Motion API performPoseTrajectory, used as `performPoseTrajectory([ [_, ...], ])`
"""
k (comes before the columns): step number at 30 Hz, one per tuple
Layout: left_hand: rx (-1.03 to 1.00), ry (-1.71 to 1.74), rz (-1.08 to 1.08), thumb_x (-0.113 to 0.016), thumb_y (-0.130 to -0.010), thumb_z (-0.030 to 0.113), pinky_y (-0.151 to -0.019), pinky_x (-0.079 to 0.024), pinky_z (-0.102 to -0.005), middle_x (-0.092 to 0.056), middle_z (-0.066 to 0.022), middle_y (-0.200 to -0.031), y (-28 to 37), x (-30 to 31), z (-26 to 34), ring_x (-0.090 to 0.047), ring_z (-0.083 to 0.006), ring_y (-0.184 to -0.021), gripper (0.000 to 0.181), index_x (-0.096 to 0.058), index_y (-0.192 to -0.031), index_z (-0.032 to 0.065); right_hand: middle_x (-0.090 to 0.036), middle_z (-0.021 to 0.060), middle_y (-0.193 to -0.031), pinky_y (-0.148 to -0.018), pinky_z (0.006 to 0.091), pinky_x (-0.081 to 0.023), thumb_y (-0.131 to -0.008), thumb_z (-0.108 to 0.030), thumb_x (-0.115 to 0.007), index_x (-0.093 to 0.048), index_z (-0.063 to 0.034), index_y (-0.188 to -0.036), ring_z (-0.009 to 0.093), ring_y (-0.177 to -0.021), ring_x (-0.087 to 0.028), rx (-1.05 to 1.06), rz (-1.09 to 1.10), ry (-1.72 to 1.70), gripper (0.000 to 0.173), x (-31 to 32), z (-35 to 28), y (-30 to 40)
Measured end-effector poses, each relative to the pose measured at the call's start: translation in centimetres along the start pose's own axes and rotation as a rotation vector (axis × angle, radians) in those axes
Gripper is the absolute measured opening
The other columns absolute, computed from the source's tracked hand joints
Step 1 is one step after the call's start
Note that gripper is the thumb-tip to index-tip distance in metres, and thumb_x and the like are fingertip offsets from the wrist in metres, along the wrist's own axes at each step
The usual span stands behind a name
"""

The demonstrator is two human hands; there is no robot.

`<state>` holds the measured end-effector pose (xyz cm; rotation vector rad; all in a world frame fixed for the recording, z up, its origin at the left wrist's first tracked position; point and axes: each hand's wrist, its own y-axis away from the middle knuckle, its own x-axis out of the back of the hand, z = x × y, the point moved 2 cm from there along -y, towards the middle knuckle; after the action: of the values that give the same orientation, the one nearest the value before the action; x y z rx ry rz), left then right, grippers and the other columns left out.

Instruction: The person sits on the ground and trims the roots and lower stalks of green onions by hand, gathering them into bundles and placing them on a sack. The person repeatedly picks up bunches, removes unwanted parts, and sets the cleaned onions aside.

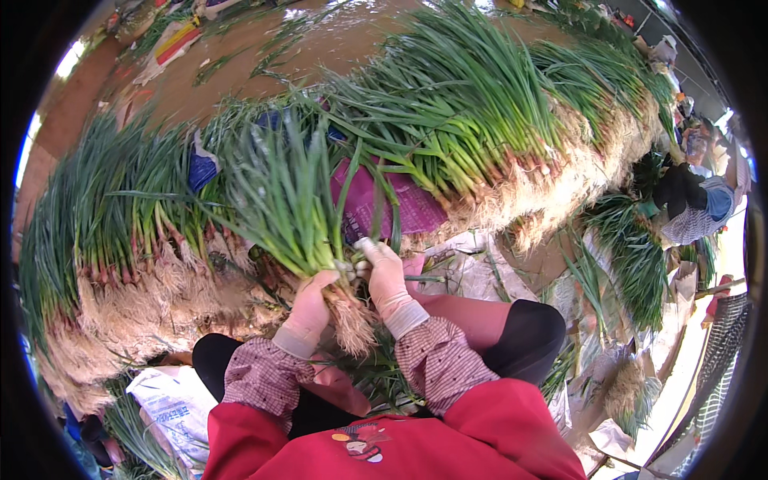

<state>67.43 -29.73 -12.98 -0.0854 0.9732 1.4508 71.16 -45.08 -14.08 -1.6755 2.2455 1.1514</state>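
Note:
A bunch of green garlic (294,216), long leaves pointing away and pale roots towards me, is held over my lap. My gloved left hand (311,309) grips its stalks just above the roots (354,327). Close against the bunch's right side is my gloved right hand (384,273), its fingers curled beside the stalks and some leaves. Whether those fingers pinch a leaf is unclear. Just beyond the hands lies a purple printed sack (390,195), partly covered by leaves.
Rows of green garlic lie to the left (138,234) and to the right (480,120), roots facing me. Muddy water (240,72) spreads behind them. A white sack (171,408) bearing writing is at lower left. Another person (699,201) is at far right, near more plants (630,252).

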Motion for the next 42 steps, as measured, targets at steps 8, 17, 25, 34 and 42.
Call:
performPoseTrajectory([
  [8,-0.115,0.094,-0.062,-0.054,-0.085,0.027,-0.071,-0.057,-0.0489,-0.060,-0.0175,-0.076,0.3,1.4,5.9,-0.062,-0.0338,-0.067,0.049,-0.055,-0.120,-0.0083,-0.069,0.0175,-0.090,-0.062,0.0440,-0.052,-0.090,-0.041,-0.058,-0.061,-0.0059,-0.107,0.034,-0.077,-0.069,0.678,-0.438,1.849,0.040,9.0,-4.7,-2.9],
  [17,-0.014,-0.055,-0.077,-0.053,-0.083,0.025,-0.067,-0.057,-0.0433,-0.066,-0.0114,-0.099,0.6,-0.8,3.2,-0.065,-0.0255,-0.087,0.038,-0.058,-0.113,0.0029,-0.068,0.0157,-0.073,-0.069,0.0475,-0.054,-0.080,-0.031,-0.055,-0.069,-0.0049,-0.080,0.034,-0.071,-0.068,0.599,-0.069,1.622,0.029,3.5,-10.4,-3.9],
  [25,0.205,-0.062,-0.110,-0.056,-0.083,0.024,-0.071,-0.056,-0.0398,-0.067,-0.0183,-0.088,1.7,-2.5,1.3,-0.065,-0.0299,-0.075,0.037,-0.060,-0.104,-0.0055,-0.065,0.0135,-0.082,-0.070,0.0418,-0.051,-0.084,-0.024,-0.060,-0.064,-0.0059,-0.094,0.029,-0.079,-0.065,0.271,-0.727,1.440,0.022,2.0,-6.6,3.8],
  [34,0.093,0.258,-0.302,-0.056,-0.083,0.027,-0.079,-0.056,-0.0453,-0.063,-0.0234,-0.111,2.3,-1.1,2.9,-0.065,-0.0344,-0.089,0.050,-0.051,-0.122,-0.0041,-0.057,0.0012,-0.069,-0.049,0.0281,-0.044,-0.094,-0.019,-0.063,-0.061,-0.0039,-0.099,0.013,-0.058,-0.055,-0.286,-0.412,-0.170,0.016,-2.2,-0.3,1.5],
  [42,-0.093,-0.390,0.027,-0.059,-0.083,0.013,-0.058,-0.061,-0.0350,-0.067,-0.0214,-0.100,4.5,-1.3,6.1,-0.068,-0.0271,-0.072,0.043,-0.053,-0.121,-0.0074,-0.058,-0.0003,-0.075,-0.058,0.0250,-0.042,-0.096,-0.018,-0.060,-0.061,-0.0047,-0.099,0.011,-0.060,-0.049,-0.184,-0.236,-0.374,0.013,2.9,-2.8,2.6],
])
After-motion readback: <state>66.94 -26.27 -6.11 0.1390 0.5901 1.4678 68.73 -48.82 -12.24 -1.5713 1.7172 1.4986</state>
